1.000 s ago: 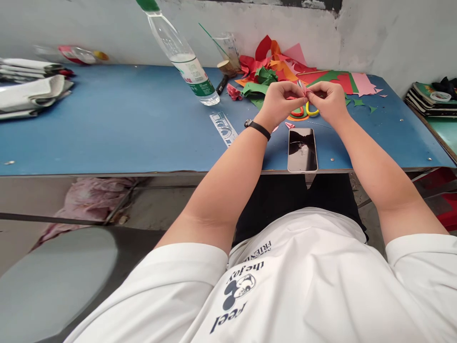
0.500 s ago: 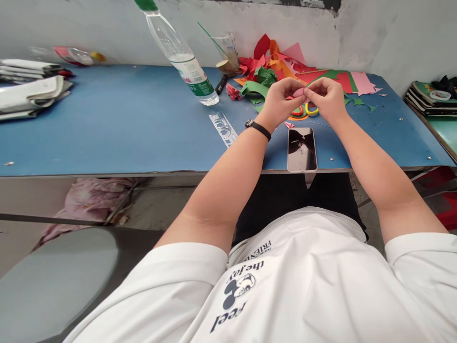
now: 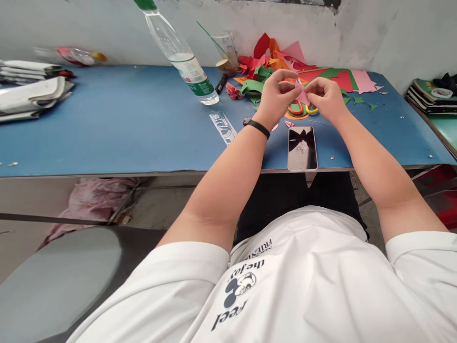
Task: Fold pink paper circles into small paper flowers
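Note:
Between my two hands, above the blue table (image 3: 143,128), is a small piece of pink paper (image 3: 303,97). My left hand (image 3: 280,93) pinches its left side between thumb and fingers. At its right side, my right hand (image 3: 325,96) pinches it too. Just below the paper lie scissors (image 3: 295,109) with red and yellow handles, their blades hidden. A phone (image 3: 303,148) rests face up nearer to me, at the table's front edge. To the left of my wrist is a clear stencil ruler (image 3: 223,127).
A tall water bottle (image 3: 193,71) stands left of my hands. Red, orange and green paper scraps (image 3: 264,59) are heaped against the wall. Folded newspapers (image 3: 32,97) and a lying bottle (image 3: 76,55) are at the far left. Stacked books (image 3: 428,97) sit at the right.
My fingers have parted a little and the pink paper now hangs open between them, where before it looked small and folded. The phone and scissors are in the same place.

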A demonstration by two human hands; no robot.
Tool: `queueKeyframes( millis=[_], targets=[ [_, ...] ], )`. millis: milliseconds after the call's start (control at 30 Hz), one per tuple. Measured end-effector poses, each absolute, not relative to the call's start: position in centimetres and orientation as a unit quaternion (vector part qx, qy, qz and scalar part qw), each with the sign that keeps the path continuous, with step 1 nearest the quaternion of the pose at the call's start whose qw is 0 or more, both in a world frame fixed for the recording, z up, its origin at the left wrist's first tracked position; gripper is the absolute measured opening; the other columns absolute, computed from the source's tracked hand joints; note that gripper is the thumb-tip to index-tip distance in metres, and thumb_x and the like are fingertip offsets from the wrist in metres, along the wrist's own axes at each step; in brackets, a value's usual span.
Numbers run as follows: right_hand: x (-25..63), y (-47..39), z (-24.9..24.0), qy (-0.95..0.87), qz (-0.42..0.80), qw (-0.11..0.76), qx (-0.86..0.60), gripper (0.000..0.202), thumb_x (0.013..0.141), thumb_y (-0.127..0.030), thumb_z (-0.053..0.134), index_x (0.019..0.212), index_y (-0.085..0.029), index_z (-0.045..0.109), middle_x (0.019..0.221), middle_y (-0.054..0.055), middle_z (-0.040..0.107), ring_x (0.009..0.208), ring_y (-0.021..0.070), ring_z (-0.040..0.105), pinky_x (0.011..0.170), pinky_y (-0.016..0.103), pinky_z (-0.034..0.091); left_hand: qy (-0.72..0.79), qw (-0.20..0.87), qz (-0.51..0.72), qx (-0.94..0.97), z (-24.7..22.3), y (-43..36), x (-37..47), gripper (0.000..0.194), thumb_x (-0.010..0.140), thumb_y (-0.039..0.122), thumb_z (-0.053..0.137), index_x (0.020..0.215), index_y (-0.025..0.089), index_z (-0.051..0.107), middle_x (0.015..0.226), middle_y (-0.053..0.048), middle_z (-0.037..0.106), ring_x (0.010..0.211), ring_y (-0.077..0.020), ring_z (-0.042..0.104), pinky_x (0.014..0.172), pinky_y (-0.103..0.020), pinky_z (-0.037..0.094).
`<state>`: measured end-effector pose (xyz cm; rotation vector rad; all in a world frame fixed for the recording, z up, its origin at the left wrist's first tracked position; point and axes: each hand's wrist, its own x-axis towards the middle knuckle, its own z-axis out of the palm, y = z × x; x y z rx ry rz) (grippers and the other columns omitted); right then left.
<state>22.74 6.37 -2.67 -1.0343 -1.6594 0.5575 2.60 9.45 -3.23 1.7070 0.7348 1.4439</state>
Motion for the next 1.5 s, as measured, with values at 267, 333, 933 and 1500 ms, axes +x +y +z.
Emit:
queueKeyframes(
  millis=[267, 333, 933, 1500],
  targets=[
    [23.9, 7.9, -2.6, -0.685, 0.253, 0.539, -0.420, 0.064, 0.088, -0.076, 0.113, 0.104, -0.033, 0.068, 0.086, -0.002, 0.077, 0.082, 0.0218, 0.071, 0.086, 0.049, 0.065, 0.284, 0.416, 0.553, 0.664, -3.2, 9.3, 2.5, 0.042, 0.105, 0.061, 0.105, 0.111, 0.031, 0.076, 0.085, 0.000, 0.072, 0.114, -0.0303, 0.085, 0.108, -0.054, 0.075],
    [23.9, 7.9, -2.3, -0.682, 0.270, 0.540, -0.413, 0.078, 0.076, -0.091, 0.111, 0.106, -0.033, 0.070, 0.084, -0.002, 0.076, 0.082, 0.0221, 0.072, 0.087, 0.050, 0.065, 0.279, 0.432, 0.547, 0.660, -3.3, 9.4, 2.5, 0.040, 0.101, 0.047, 0.109, 0.115, 0.030, 0.076, 0.093, -0.002, 0.077, 0.114, -0.0317, 0.089, 0.106, -0.053, 0.077],
    [24.1, 5.6, -1.0, -0.594, 0.369, 0.595, -0.395, 0.020, 0.113, -0.013, 0.096, 0.107, -0.026, 0.083, 0.088, -0.001, 0.079, 0.076, 0.0187, 0.071, 0.078, 0.038, 0.067, 0.304, 0.385, 0.520, 0.699, -2.1, 7.4, 2.0, 0.036, 0.095, 0.039, 0.110, 0.092, 0.027, 0.077, 0.094, -0.005, 0.084, 0.096, -0.0263, 0.083, 0.095, -0.049, 0.073],
    [21.4, 2.4, 1.4, -0.440, 0.447, 0.622, -0.468, 0.041, 0.131, 0.003, 0.070, 0.099, -0.024, 0.071, 0.080, -0.005, 0.073, 0.071, 0.0115, 0.065, 0.077, 0.024, 0.060, 0.314, 0.374, 0.491, 0.722, -1.8, 6.9, 1.8, 0.034, 0.083, 0.031, 0.115, 0.106, 0.025, 0.092, 0.117, -0.010, 0.093, 0.124, -0.0374, 0.087, 0.120, -0.056, 0.072]
  ],
)
